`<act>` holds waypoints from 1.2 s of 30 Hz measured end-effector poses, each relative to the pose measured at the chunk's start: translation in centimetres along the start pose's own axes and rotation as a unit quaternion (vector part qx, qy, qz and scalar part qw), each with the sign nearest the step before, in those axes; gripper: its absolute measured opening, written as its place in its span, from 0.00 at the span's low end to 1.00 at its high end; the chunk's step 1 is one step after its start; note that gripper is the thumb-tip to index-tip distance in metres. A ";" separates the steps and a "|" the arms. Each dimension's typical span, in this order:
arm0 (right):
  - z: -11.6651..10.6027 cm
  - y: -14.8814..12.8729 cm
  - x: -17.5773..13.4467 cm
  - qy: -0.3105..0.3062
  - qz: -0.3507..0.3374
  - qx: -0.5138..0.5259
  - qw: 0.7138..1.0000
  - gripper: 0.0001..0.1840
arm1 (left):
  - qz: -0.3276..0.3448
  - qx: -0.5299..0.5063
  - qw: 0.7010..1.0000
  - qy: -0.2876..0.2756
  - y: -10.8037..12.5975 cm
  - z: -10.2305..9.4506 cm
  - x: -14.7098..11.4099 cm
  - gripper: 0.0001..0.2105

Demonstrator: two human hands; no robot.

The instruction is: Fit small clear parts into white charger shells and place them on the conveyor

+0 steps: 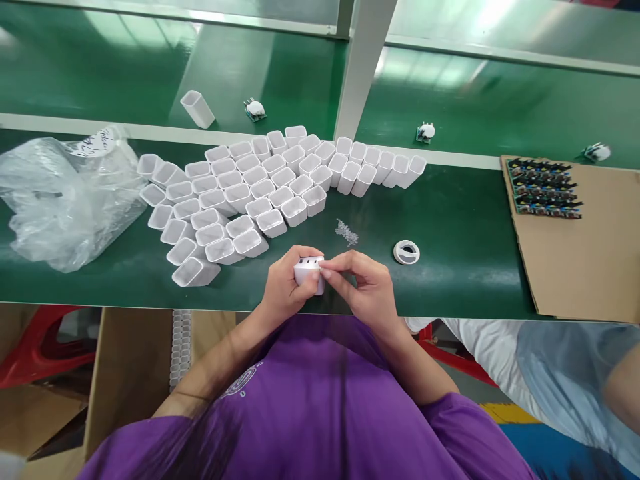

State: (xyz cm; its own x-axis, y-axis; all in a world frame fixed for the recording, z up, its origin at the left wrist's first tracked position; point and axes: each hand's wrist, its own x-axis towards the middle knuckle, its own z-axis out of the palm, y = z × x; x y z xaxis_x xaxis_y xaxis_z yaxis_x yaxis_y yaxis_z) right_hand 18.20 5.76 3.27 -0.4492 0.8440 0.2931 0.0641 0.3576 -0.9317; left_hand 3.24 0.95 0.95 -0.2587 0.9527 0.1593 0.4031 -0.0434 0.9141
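Observation:
Near the front edge of the bench, my left hand [286,283] is wrapped round a white plastic casing [311,267], whose end face shows several small dark slots. At the casing's right edge, my right hand [365,287] pinches thumb and forefinger together; whatever is between the fingertips is too small to make out. Just beyond my hands lies a small pile of clear little pieces [346,232]. Many white open-ended casings [255,175] stand in close rows to the left and centre.
A white tape roll [407,253] lies to the right. Circuit boards [545,189] rest on cardboard [580,267] at far right. A plastic bag [65,200] is at far left. Behind, a shelf [125,73] bears one casing [198,109] and several small boards. Another person's leg [565,380] is at right.

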 end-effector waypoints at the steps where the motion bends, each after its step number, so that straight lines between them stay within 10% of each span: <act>1: 0.0 0.1 0.0 -0.001 0.002 0.003 1.000 0.04 | -0.002 -0.002 1.000 0.001 0.0 0.0 0.0 0.15; 8: -0.1 0.7 0.2 -0.020 0.057 0.065 0.996 0.03 | -0.068 -0.114 0.989 -0.070 -0.2 0.1 -0.7 0.20; 20: -0.3 1.0 0.1 -0.025 0.003 0.041 0.999 0.06 | -0.059 -0.126 0.990 -0.034 -0.3 0.4 -0.6 0.21; 26: -0.1 1.9 -0.1 -0.054 -0.106 -0.045 0.992 0.32 | -0.195 -0.340 0.920 0.002 0.4 1.2 0.4 0.20; 36: 0.7 1.2 0.4 0.021 -0.156 -0.137 0.978 0.23 | -0.310 -0.442 0.839 -0.067 0.6 1.6 0.7 0.18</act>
State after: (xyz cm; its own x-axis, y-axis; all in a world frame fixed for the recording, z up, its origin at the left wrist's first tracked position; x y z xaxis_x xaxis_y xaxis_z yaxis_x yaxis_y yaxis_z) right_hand 17.47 6.27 2.11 -0.4481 0.6899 0.5685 0.1687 0.6898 -0.7041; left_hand 4.72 2.07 1.02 -0.0543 0.8974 -0.4380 -0.5959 0.3229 0.7353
